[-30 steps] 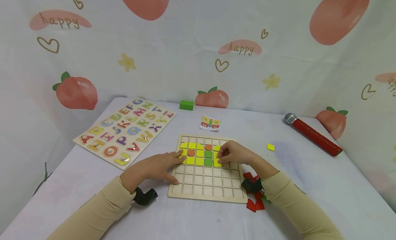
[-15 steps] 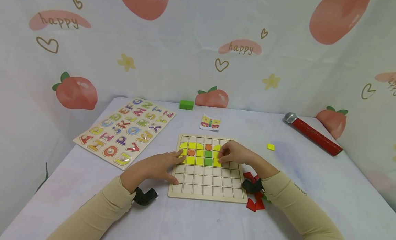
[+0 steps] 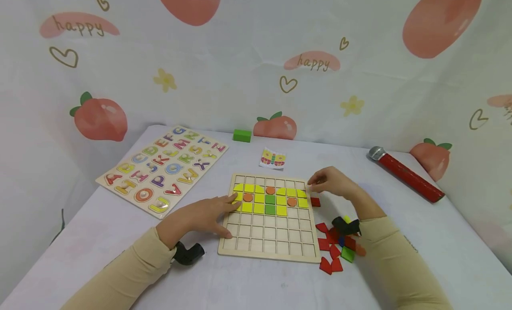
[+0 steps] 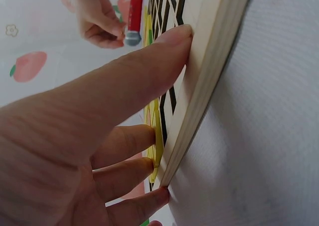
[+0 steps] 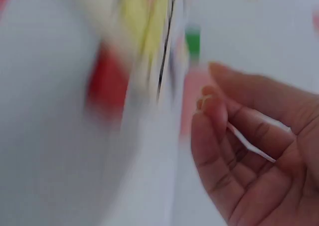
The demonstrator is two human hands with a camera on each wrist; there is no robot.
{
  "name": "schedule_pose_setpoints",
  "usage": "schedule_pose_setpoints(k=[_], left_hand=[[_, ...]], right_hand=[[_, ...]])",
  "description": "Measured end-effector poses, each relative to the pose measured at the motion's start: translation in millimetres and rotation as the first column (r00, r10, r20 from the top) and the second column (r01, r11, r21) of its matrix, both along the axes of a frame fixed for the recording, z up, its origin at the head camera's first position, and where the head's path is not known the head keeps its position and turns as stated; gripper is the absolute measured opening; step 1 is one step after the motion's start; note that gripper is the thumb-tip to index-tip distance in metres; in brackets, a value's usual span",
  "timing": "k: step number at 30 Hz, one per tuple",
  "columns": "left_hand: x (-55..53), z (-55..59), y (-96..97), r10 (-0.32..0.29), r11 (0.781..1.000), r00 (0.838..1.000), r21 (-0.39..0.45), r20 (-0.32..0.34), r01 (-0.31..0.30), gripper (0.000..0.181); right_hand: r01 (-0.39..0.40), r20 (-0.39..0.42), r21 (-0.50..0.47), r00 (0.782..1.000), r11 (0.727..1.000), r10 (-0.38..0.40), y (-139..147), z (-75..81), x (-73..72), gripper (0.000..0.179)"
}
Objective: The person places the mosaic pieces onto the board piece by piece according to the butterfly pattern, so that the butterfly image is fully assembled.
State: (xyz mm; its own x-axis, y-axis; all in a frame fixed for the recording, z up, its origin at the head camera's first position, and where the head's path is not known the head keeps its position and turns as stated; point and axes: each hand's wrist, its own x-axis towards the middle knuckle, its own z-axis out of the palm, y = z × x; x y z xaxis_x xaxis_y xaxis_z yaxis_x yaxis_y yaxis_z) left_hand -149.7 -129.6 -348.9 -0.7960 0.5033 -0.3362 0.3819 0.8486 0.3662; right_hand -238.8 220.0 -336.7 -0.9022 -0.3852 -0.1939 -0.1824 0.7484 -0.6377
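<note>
Wooden grid board (image 3: 276, 234) on white tablecloth (image 3: 276, 285). Left hand (image 3: 202, 214) spread over its left edge, touching yellow tiles (image 3: 259, 208). Right hand (image 3: 333, 182) loosely curled by far-right corner, no piece visible in it; moved off the tiles since earlier, exposing orange disc (image 3: 292, 202).

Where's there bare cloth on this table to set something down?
Two patches look free: between the picture card and the red microphone, beyond the right hand; and in front of the grid board, between the sleeves. Right of the board is crowded, with red tiles and a green tile.
</note>
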Motion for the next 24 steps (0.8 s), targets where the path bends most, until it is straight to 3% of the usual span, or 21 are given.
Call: schedule_pose_setpoints(k=[5, 8, 15, 24], left_hand=[[-0.6, -0.5, -0.2, -0.01, 1.0, 1.0, 0.007, 0.006, 0.01, 0.083], [-1.0, -0.5, -0.1, -0.006, 1.0, 1.0, -0.004, 0.002, 0.006, 0.083], [0.3, 0.9, -0.7, 0.003, 1.0, 1.0, 0.008, 0.006, -0.003, 0.083], [-0.2, 1.8, -1.8, -0.006, 1.0, 1.0, 0.009, -0.001, 0.006, 0.083]], right_hand=[[0.214, 0.045, 0.031, 0.975, 0.976, -0.215, 67.2, -6.2, -15.1, 0.04], [0.271, 0.083, 0.032, 0.958, 0.962, -0.273, 96.2, -10.1, -16.7, 0.046], [0.255, 0.184, 0.042, 0.948, 0.966, -0.258, 122.4, -16.6, -15.6, 0.048], [0.168, 0.172, 0.175, 0.965, 0.97, -0.198, 108.4, -10.5, -20.8, 0.037]])
